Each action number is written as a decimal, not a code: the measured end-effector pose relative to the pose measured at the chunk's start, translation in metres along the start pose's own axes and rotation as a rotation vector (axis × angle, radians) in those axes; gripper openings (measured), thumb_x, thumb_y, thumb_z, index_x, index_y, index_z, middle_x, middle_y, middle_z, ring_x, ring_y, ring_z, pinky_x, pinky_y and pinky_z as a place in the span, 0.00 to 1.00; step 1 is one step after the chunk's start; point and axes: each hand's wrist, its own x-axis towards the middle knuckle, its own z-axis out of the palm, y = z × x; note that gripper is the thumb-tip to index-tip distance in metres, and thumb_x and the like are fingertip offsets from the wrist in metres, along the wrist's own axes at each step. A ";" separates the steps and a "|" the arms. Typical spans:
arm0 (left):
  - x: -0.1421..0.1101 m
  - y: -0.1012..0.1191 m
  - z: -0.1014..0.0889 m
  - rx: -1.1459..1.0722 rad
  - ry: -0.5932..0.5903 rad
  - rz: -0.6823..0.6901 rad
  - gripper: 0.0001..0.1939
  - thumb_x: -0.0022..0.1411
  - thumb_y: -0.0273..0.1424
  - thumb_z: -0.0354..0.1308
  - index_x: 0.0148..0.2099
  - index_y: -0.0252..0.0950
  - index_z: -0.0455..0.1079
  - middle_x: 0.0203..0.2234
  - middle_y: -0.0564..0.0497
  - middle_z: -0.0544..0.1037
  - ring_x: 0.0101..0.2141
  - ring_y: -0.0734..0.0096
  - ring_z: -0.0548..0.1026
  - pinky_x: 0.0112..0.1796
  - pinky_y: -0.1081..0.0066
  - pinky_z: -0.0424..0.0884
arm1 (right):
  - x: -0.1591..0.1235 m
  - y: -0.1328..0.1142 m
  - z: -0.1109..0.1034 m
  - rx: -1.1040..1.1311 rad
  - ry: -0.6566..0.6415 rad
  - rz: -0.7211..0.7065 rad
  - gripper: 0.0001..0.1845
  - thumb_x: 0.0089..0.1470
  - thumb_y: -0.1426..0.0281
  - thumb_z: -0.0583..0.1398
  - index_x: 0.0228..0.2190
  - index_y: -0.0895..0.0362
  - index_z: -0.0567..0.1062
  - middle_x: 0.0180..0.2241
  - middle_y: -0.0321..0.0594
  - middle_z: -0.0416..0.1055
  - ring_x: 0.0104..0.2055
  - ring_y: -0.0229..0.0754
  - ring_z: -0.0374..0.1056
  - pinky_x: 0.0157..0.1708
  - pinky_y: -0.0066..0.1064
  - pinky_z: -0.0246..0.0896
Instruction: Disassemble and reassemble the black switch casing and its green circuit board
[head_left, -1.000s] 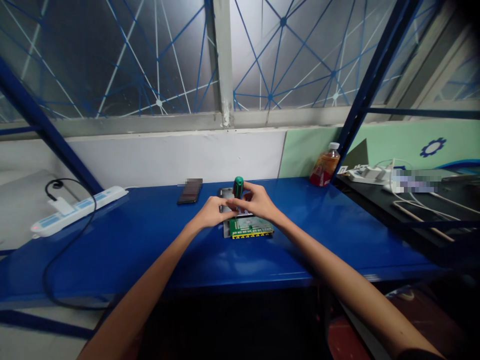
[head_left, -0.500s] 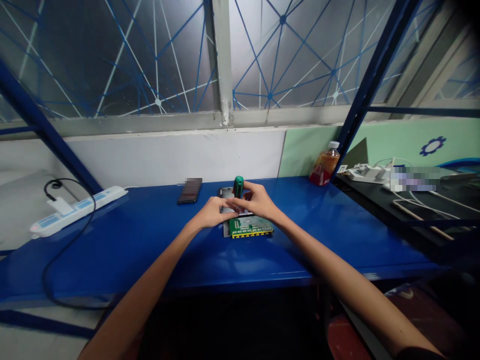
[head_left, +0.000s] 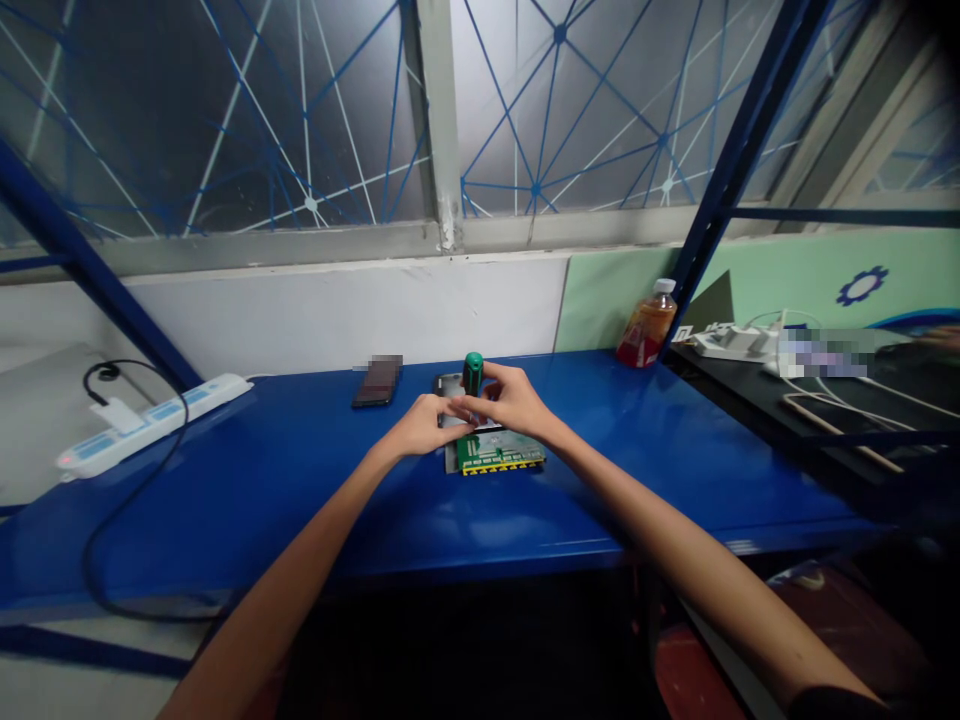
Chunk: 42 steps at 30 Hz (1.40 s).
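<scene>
A screwdriver with a green handle (head_left: 473,374) stands upright in my right hand (head_left: 514,400), whose fingers are closed around it. My left hand (head_left: 429,425) meets the right one at the screwdriver's lower part, fingers pinched together; what they hold, if anything, is hidden. Under both hands lies a green circuit board (head_left: 501,455) with a yellow-edged front and a grey metal plate on it. A grey flat device (head_left: 450,384) shows partly behind my fingers. The screwdriver's tip is out of sight behind my hands.
On the blue table (head_left: 300,500), a dark phone (head_left: 379,381) lies left of my hands. A white power strip (head_left: 157,424) with a black cable is at the far left. A drink bottle (head_left: 646,325) stands back right, near a black surface (head_left: 750,410) with chargers and cables.
The view has shifted slightly, so everything sits a little further left. Both hands keep the same hold around the upright screwdriver. A blurred shape has appeared at the far right edge.
</scene>
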 end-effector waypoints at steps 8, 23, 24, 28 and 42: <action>0.000 0.000 0.000 0.003 0.028 -0.032 0.10 0.56 0.33 0.61 0.37 0.35 0.80 0.34 0.46 0.83 0.38 0.61 0.79 0.40 0.69 0.70 | 0.000 0.000 -0.001 0.006 -0.004 -0.008 0.17 0.49 0.56 0.64 0.31 0.56 0.70 0.21 0.33 0.69 0.22 0.37 0.67 0.23 0.29 0.57; 0.001 -0.002 0.003 -0.005 0.080 -0.069 0.09 0.53 0.34 0.64 0.34 0.34 0.79 0.31 0.47 0.82 0.36 0.61 0.78 0.37 0.69 0.70 | -0.002 0.001 0.001 0.032 0.006 -0.018 0.16 0.48 0.60 0.64 0.35 0.57 0.72 0.24 0.34 0.68 0.24 0.35 0.62 0.25 0.29 0.56; 0.001 -0.001 0.003 -0.010 0.079 -0.060 0.09 0.53 0.34 0.64 0.35 0.34 0.79 0.32 0.48 0.82 0.36 0.62 0.78 0.37 0.69 0.69 | -0.002 0.001 0.001 0.035 0.005 -0.018 0.16 0.48 0.60 0.64 0.36 0.57 0.72 0.24 0.34 0.69 0.24 0.35 0.62 0.26 0.29 0.57; 0.001 -0.001 0.003 0.004 0.065 -0.041 0.10 0.53 0.33 0.64 0.37 0.34 0.79 0.33 0.48 0.82 0.37 0.61 0.78 0.38 0.69 0.69 | -0.003 -0.001 0.001 0.058 -0.007 -0.015 0.16 0.48 0.60 0.64 0.36 0.57 0.73 0.25 0.35 0.69 0.26 0.36 0.63 0.28 0.30 0.59; 0.002 -0.008 0.003 -0.008 0.054 -0.030 0.09 0.55 0.32 0.62 0.37 0.33 0.78 0.34 0.46 0.81 0.38 0.60 0.78 0.39 0.68 0.70 | -0.002 0.003 0.004 -0.027 0.014 -0.022 0.16 0.49 0.60 0.63 0.36 0.59 0.73 0.23 0.33 0.64 0.26 0.35 0.57 0.26 0.29 0.53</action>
